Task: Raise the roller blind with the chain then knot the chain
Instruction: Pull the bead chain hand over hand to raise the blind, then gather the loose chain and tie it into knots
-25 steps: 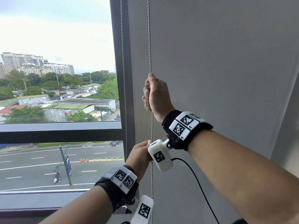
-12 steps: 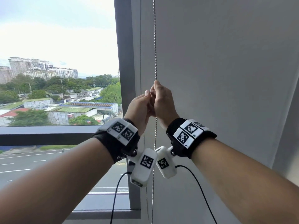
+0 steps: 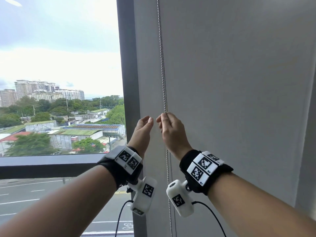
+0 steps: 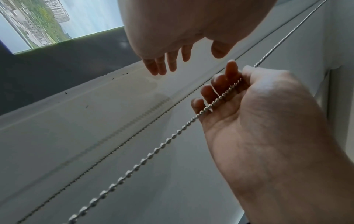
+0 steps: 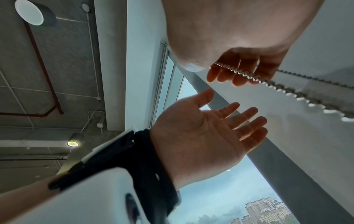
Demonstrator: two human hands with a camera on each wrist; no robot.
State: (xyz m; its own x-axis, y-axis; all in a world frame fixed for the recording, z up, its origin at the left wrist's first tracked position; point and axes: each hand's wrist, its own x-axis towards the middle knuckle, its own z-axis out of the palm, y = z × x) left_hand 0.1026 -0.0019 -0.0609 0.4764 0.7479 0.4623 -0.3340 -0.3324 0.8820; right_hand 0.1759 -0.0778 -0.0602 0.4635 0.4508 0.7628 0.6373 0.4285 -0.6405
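Observation:
A metal bead chain [image 3: 162, 65] hangs straight down in front of a pale grey panel [image 3: 239, 82], right of the dark window post. My right hand [image 3: 163, 118] pinches the chain between thumb and forefinger at chest height; in the left wrist view the chain [image 4: 153, 151] lies across the right hand's [image 4: 232, 74] fingers. The left hand [image 3: 148, 120] hovers just left of it, palm and fingers relaxed, touching nothing, as the right wrist view shows of that hand [image 5: 245, 119]. The chain [image 5: 287, 91] runs taut below the grip. No blind fabric covers the glass in view.
The dark window post [image 3: 130, 82] stands just left of the hands, with a horizontal rail [image 3: 51, 165] across the glass. A second, thinner chain strand [image 4: 95, 163] runs close against the panel. Black cables hang from both wrist cameras.
My left hand rose from low on the chain to join the right hand, then let go and drew slightly left with fingers spread. The right hand kept its pinch on the chain.

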